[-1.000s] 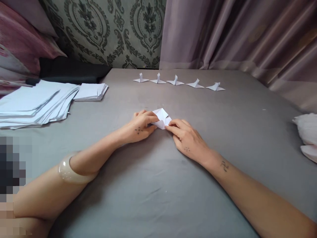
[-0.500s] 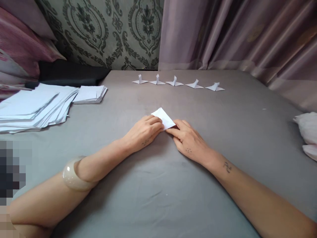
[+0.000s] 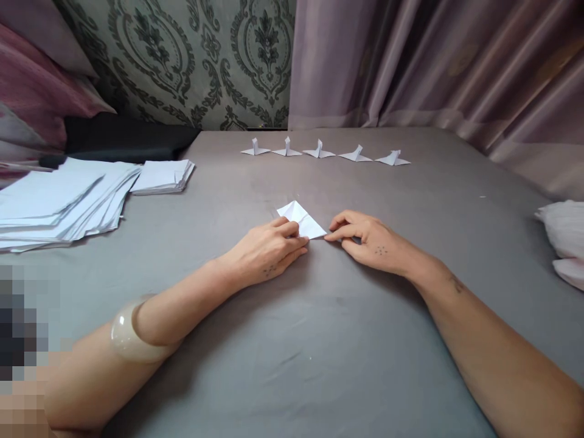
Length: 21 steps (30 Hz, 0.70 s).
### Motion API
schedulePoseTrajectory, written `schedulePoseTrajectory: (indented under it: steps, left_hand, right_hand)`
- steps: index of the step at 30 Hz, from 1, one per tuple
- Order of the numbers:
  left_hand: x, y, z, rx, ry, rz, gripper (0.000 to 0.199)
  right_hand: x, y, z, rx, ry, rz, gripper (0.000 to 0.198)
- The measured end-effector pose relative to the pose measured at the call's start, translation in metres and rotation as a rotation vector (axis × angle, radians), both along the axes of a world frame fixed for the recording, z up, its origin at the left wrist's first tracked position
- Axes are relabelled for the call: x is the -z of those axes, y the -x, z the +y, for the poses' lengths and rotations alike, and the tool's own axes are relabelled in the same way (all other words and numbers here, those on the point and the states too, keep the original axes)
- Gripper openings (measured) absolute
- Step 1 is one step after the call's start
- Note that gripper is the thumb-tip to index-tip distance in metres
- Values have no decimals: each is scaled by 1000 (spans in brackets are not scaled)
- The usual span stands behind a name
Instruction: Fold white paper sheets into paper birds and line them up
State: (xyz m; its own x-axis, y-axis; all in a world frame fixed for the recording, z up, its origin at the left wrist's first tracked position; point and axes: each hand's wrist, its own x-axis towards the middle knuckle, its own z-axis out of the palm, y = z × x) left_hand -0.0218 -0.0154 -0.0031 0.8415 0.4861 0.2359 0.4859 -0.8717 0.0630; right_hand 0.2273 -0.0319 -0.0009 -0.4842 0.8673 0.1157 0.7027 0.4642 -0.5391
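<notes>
Left hand: fingers bent and drawn together over the near left part of the folded paper, holding it against the grey surface. Right hand: half open, fingers loose and slightly apart, one fingertip at the paper's right corner; cannot tell whether it pinches there or only touches. So the paper lies between the hands, under the left fingertips and just left of the right ones, its far point directed away from the person.

Hidden: the paper's near left part, beneath the left fingers; fold lines there not readable. Right thumb mostly out of sight.

Outward from the paper: pale bangle on the left forearm, nearer the person. Beyond the paper, a row of five small white folded pieces, fine detail too small to read. Well left of it, a small paper stack, then a larger sheet pile, cut off by the view's edge. Far right of it, a whitish bundle, also cut off, contents unclear
</notes>
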Motion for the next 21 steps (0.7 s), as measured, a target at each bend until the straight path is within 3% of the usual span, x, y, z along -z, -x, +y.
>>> schedulePoseTrajectory:
  steps: [10, 16, 21]
  left_hand:
    - [0, -5, 2, 4, -20, 43, 41]
    - [3, -9, 2, -38, -31, 83, 46]
    - [6, -12, 2, -60, -48, 25, 47]
  right_hand:
    - [0, -4, 5, 163, 144, 104, 28]
    - [4, 3, 7, 205, 110, 159, 25]
    - [8, 18, 8, 339, 86, 153, 20]
